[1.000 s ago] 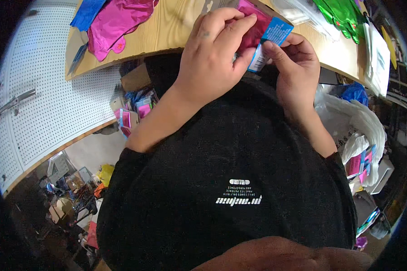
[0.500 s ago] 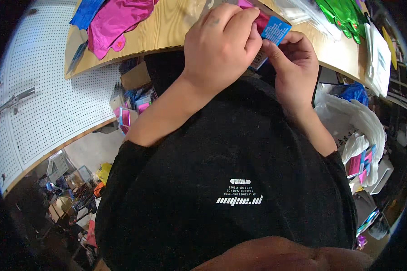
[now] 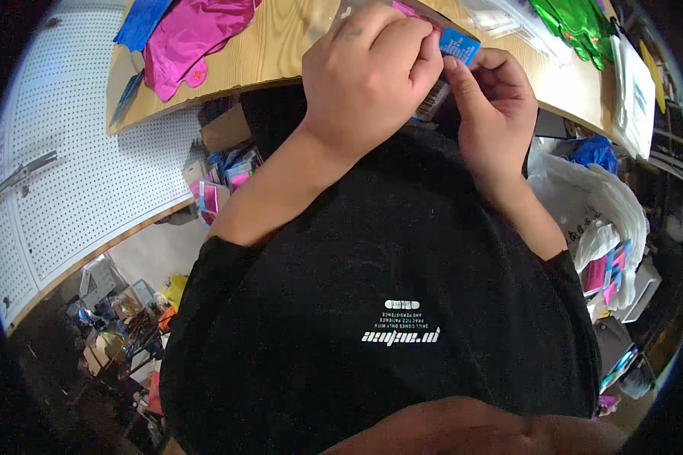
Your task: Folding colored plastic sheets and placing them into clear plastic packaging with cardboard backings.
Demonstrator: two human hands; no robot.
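My left hand (image 3: pixel 372 72) is closed over a small packet with a blue printed card (image 3: pixel 459 47) and pink foil, covering most of it. My right hand (image 3: pixel 497 102) pinches the card's right edge between its thumb and curled fingers. Below my left fingers a lower part of the packet with a barcode (image 3: pixel 432 100) shows over the table's near edge. To the left, a shiny pink foil balloon (image 3: pixel 197 42), lying flat, rests on the wooden table (image 3: pixel 281 45), with a blue foil piece (image 3: pixel 142 21) beside it.
Green foil (image 3: pixel 573 30) and clear plastic wrap (image 3: pixel 520 26) lie at the table's right. A white plastic bag (image 3: pixel 622 205) holding pink and blue packets (image 3: pixel 603 269) hangs low at the right. White pegboard (image 3: pixel 91 152) stands left; clutter (image 3: pixel 118 341) covers the lower left.
Both hands stay on the packet. The blue card has shifted slightly left and up and shows less of its face; the barcoded lower part has tilted. The view has shifted a little.
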